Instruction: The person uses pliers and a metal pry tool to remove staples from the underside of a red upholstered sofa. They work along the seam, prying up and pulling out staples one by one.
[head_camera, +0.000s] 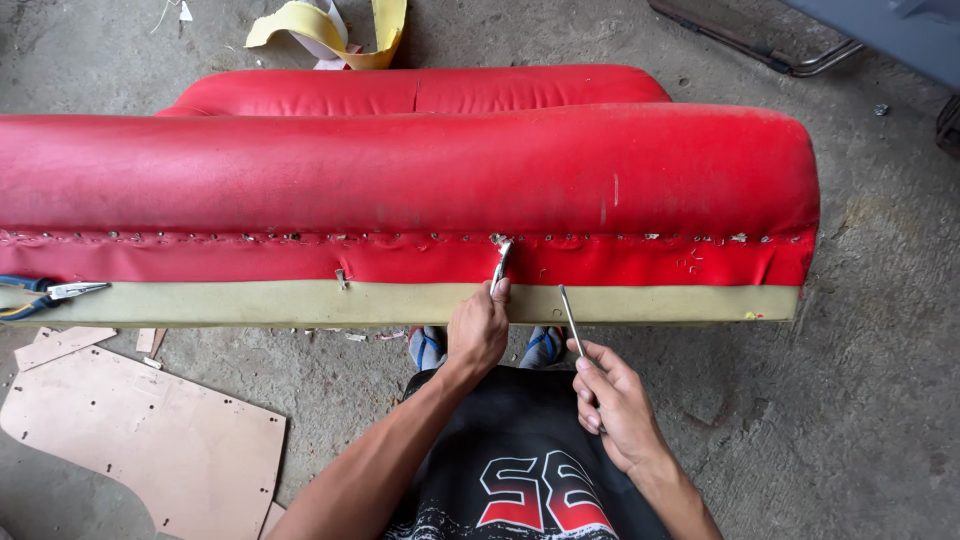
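1. A red upholstered seat (400, 170) is seen lying on its side on the concrete floor (880, 380), with its stapled edge and a strip of bare beige board (300, 302) turned toward the person.
2. A bent metal tool (500, 262) is pinched in the left hand (478, 330), the fingers closed round its shaft; its tip is set at the row of staples (250, 238) near the middle of the seat.
3. A thin metal rod (571, 318) is held in the right hand (612, 400), the grip closed round its lower end; its tip points at the beige board, just beside the left hand and clear of the staple line.
4. The prying is judged best done with the tip kept low under a staple and levered gently, so that the red cover is not torn.
5. The staple being worked lies directly above the left grip, touching the tool's tip, and up to the left of the right grip.
6. Blue-handled pliers (45, 292) are laid on the board at the far left; flat board offcuts (150, 440) lie on the floor below.
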